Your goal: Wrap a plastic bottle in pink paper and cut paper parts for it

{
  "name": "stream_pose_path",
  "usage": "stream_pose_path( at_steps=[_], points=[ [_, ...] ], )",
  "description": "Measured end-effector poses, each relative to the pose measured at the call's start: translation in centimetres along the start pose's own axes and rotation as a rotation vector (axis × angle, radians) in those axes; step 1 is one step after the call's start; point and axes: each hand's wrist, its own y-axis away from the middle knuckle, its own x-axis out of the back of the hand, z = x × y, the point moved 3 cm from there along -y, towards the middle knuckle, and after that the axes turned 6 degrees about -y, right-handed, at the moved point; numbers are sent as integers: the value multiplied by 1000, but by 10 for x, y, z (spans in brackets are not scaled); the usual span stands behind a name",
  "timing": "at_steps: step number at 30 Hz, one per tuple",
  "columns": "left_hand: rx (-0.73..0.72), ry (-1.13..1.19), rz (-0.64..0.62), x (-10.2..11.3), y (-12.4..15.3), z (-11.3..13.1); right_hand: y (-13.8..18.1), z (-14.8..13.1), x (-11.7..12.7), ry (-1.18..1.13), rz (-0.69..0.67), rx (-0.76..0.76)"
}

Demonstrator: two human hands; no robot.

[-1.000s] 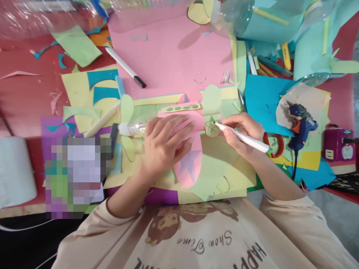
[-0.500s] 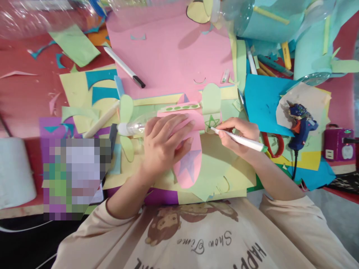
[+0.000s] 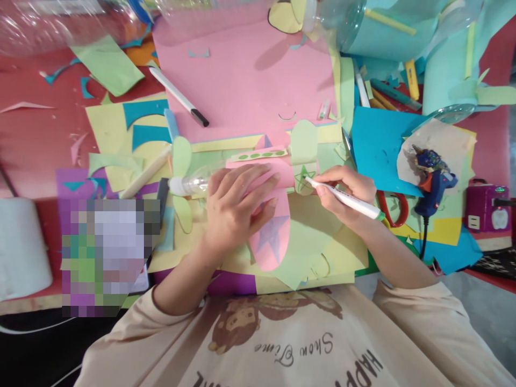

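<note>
My left hand (image 3: 237, 207) lies flat with fingers stretched out on a pink paper-covered bottle plane (image 3: 278, 180), pressing it down. A pink wing with a blue star (image 3: 272, 239) sticks out below the hand. My right hand (image 3: 346, 191) is closed around a white marker (image 3: 346, 199) with a green end. The marker's tip touches a green star (image 3: 303, 177) drawn on the light green tail piece (image 3: 304, 148). A strip with green dots (image 3: 258, 156) runs along the top of the plane body. A light green propeller (image 3: 181, 177) sits at the bottle's cap.
A large pink sheet (image 3: 245, 75) lies behind, with a black-tipped white marker (image 3: 179, 97) on it. A blue glue gun (image 3: 431, 177), red scissors (image 3: 393, 207) and a purple device (image 3: 487, 207) are at the right. Paper scraps cover the red table (image 3: 32, 134). Clear bottles (image 3: 342, 19) stand at the back.
The marker tip moved down and left over the green tail piece and then back up, and the star's outline has filled in. My left hand has stayed in place.
</note>
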Motion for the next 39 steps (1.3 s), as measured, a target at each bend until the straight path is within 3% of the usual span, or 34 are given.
stream_pose_path(
  at_steps=[16, 29, 39],
  points=[
    [-8, 19, 31, 0, 0, 0, 0, -2, 2, 25, 39, 4],
    [-14, 14, 19, 0, 1, 0, 1, 1, -3, -1, -8, 9],
    [-36, -36, 49, 1, -1, 1, 0, -1, 1, 51, 49, 10]
  ],
)
